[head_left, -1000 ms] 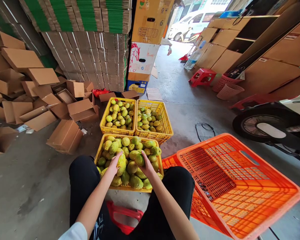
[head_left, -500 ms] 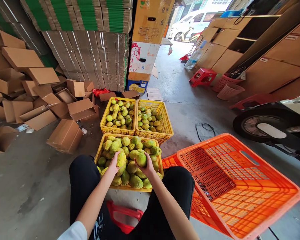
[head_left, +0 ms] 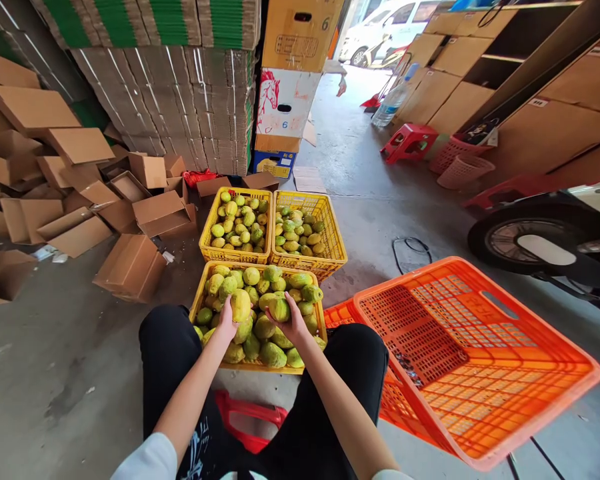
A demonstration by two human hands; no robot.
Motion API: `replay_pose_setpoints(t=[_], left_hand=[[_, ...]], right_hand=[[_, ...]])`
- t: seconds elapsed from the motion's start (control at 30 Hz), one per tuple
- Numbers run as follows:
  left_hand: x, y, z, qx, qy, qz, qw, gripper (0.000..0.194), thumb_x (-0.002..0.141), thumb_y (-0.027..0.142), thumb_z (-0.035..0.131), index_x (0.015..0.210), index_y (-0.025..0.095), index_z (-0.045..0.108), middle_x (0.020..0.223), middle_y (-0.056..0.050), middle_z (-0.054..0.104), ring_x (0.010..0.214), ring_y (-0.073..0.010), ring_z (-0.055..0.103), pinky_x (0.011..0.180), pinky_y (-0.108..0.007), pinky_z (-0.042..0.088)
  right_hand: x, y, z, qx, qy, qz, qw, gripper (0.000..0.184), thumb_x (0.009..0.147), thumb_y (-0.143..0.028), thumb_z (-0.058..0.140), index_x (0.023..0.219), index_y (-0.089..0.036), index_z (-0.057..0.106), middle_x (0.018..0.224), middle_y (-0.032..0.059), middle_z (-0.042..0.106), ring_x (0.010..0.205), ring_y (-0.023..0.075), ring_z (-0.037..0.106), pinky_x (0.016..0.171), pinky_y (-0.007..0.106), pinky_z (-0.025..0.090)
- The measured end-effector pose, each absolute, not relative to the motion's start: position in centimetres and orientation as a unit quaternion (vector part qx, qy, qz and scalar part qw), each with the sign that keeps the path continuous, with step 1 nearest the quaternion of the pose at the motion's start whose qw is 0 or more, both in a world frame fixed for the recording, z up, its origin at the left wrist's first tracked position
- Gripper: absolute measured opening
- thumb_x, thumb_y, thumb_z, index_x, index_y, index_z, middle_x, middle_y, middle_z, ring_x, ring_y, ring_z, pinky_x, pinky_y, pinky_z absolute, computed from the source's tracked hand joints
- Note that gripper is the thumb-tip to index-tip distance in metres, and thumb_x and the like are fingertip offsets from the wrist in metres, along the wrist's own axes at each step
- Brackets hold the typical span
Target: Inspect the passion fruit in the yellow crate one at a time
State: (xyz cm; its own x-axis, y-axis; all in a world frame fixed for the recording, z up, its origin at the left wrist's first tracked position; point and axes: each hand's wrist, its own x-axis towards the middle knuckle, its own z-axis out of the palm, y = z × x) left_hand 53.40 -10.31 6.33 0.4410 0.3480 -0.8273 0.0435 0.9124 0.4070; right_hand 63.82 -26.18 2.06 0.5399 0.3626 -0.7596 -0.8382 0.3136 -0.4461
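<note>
My left hand (head_left: 225,323) is wrapped round the side of a yellow, lumpy oval fruit (head_left: 241,305). In my right hand (head_left: 294,323) sits a greener fruit (head_left: 279,310), with the thumb and palm against its right side. Both are just above a yellow plastic crate (head_left: 323,327) between my knees, heaped with similar green and yellow fruit (head_left: 273,355). The exact kind of fruit is unclear. Some fingers are hidden behind the fruit they hold.
Two more yellow crates (head_left: 344,257) of smaller-looking fruit stand beyond the near one. An orange crate (head_left: 525,393) lies tilted at my right, near a motorbike wheel (head_left: 525,243). Cardboard boxes (head_left: 130,267) litter the left floor. A red stool (head_left: 253,410) shows below me.
Both hands, still gripping the fruit, have shifted slightly up in the picture. The fruit in my right hand has also moved a little left. The camera view has tilted a little downward.
</note>
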Motion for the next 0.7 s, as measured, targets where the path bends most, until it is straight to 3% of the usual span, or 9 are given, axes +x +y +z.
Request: replay_pose_setpoints(t=[0.17,0.3,0.4,0.47,0.57,0.7], left_hand=[[53.47,-10.39,6.97,0.204,0.536,0.101,0.813,0.057,0.140,0.051,0.047,0.151,0.009,0.084,0.103,-0.018,0.094,0.099,-0.0325,0.097,0.089,-0.038,0.082],[53.37,-10.61,6.93,0.225,0.526,0.111,0.813,0.025,0.133,0.033,0.068,0.128,0.014,0.084,0.088,-0.006,0.086,0.084,-0.0227,0.090,0.089,-0.029,0.077],[53.29,-10.68,6.66,0.218,0.525,0.116,0.814,0.012,0.127,0.026,0.075,0.122,0.017,0.083,0.089,-0.005,0.084,0.080,-0.0205,0.087,0.085,-0.027,0.075],[53.23,-10.67,6.49,0.213,0.517,0.126,0.820,0.014,0.124,0.031,0.080,0.122,0.018,0.084,0.092,-0.007,0.085,0.085,-0.0227,0.089,0.087,-0.029,0.076],[53.16,-10.52,6.32,0.211,0.503,0.136,0.827,0.031,0.121,0.047,0.085,0.131,0.017,0.086,0.102,-0.012,0.090,0.099,-0.0290,0.092,0.096,-0.037,0.079],[53.17,-10.08,6.23,0.201,0.520,0.143,0.818,0.043,0.127,0.059,0.072,0.140,0.020,0.085,0.107,-0.013,0.091,0.107,-0.0309,0.094,0.100,-0.040,0.080]], right_hand=[[63.66,-26.04,2.12,-0.428,0.280,0.393,0.764,0.040,0.096,-0.037,0.104,0.123,-0.031,0.076,0.102,0.0015,0.093,0.086,0.0280,0.094,0.072,0.037,0.083],[63.53,-25.99,2.35,-0.432,0.279,0.371,0.773,0.034,0.097,-0.028,0.098,0.120,-0.031,0.074,0.099,0.0009,0.092,0.084,0.0271,0.093,0.071,0.034,0.082],[63.57,-26.18,2.54,-0.438,0.279,0.363,0.774,0.038,0.095,-0.034,0.100,0.123,-0.029,0.075,0.097,0.0029,0.091,0.083,0.0294,0.094,0.066,0.033,0.079],[63.66,-26.35,2.62,-0.443,0.284,0.369,0.766,0.040,0.096,-0.041,0.100,0.125,-0.028,0.077,0.097,0.0050,0.091,0.080,0.0299,0.092,0.062,0.033,0.077],[63.79,-26.52,2.74,-0.454,0.293,0.384,0.749,0.031,0.105,-0.049,0.089,0.125,-0.027,0.081,0.097,0.0073,0.092,0.083,0.0302,0.092,0.062,0.033,0.076],[63.88,-26.56,2.99,-0.459,0.301,0.392,0.738,0.026,0.109,-0.049,0.080,0.121,-0.026,0.084,0.093,0.0073,0.089,0.085,0.0304,0.091,0.063,0.033,0.074]])
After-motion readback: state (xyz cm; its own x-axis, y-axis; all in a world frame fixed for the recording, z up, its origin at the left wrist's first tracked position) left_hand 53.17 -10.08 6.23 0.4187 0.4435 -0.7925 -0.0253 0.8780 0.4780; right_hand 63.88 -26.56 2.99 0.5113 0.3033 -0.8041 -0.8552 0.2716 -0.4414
